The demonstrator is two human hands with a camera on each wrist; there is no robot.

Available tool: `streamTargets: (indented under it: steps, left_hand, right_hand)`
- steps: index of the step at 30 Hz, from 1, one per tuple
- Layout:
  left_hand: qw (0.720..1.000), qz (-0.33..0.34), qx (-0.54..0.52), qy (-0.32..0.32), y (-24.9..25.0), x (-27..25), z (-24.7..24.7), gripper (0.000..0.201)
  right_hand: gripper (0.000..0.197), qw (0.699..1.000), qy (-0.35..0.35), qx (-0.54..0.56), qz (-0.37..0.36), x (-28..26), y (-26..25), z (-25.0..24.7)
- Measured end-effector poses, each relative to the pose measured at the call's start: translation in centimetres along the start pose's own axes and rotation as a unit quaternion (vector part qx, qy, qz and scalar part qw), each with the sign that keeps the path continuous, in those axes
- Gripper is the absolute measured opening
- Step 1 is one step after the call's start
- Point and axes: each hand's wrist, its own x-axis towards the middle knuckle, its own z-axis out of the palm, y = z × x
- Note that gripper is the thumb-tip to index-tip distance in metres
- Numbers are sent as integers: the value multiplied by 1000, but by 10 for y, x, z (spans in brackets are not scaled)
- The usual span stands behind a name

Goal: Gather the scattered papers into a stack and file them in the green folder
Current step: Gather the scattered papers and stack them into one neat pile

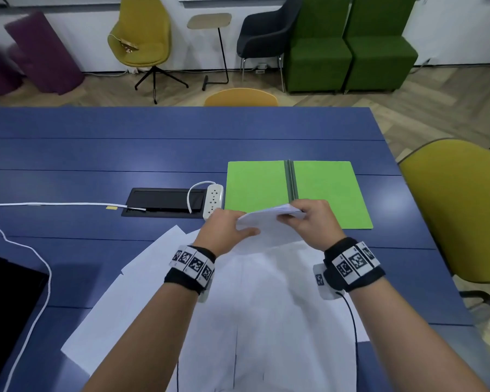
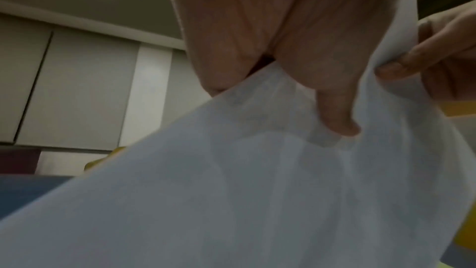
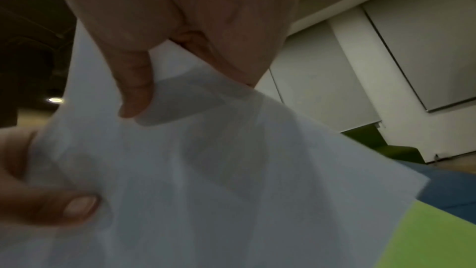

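Note:
A bundle of white papers (image 1: 269, 222) is lifted off the blue table (image 1: 96, 154), near the front edge of the open green folder (image 1: 323, 190). My left hand (image 1: 229, 230) pinches its left side, thumb on top. My right hand (image 1: 309, 219) pinches its right side. In the left wrist view the papers (image 2: 257, 191) curve under my thumb (image 2: 335, 113), and the right hand's fingers (image 2: 417, 62) show at the far edge. In the right wrist view the papers (image 3: 206, 170) hang from thumb (image 3: 136, 89) and fingers, with the folder (image 3: 438, 235) below. More loose sheets (image 1: 266, 306) lie beneath my forearms.
A white power strip (image 1: 213, 200) and a black cable hatch (image 1: 164, 202) lie left of the folder. White cables (image 1: 40, 267) run across the left side, beside a black object (image 1: 6, 301). A yellow chair (image 1: 458, 210) stands at the right table edge.

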Motion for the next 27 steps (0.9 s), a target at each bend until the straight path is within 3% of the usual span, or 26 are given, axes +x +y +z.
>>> streamTargets:
  steps: [4,7,9,11,13,16,20,27]
  left_hand:
    - [998,-40,-43,2,0,2,-1,52]
    - [984,-68,-164,22,-19,-5,-4,39]
    - [955,-87,-281,36,-29,-14,-3,24]
    - [926,-101,-360,53,-31,-23,6,18]
    - [893,-112,-423,101,-26,-31,18,13]
    - [855,-118,-477,165,-21,-37,31,16]
    - [858,-108,-479,150,-27,-42,46,17]
    - [892,-133,-427,67,-53,-41,69,31]
  right_hand:
    - [29,999,-10,-40,22,3,9,-15]
    - [32,997,1,9,81,-4,26,-32]
    - [27,984,21,125,125,-10,27,-35]
    - [17,951,40,268,146,-17,23,-26]
    - [22,921,39,357,149,-24,20,-11]
    - [24,936,-2,316,155,-34,19,12]
    - [24,936,35,302,177,-46,29,33]
    - [24,932,0,260,251,-64,61,50]
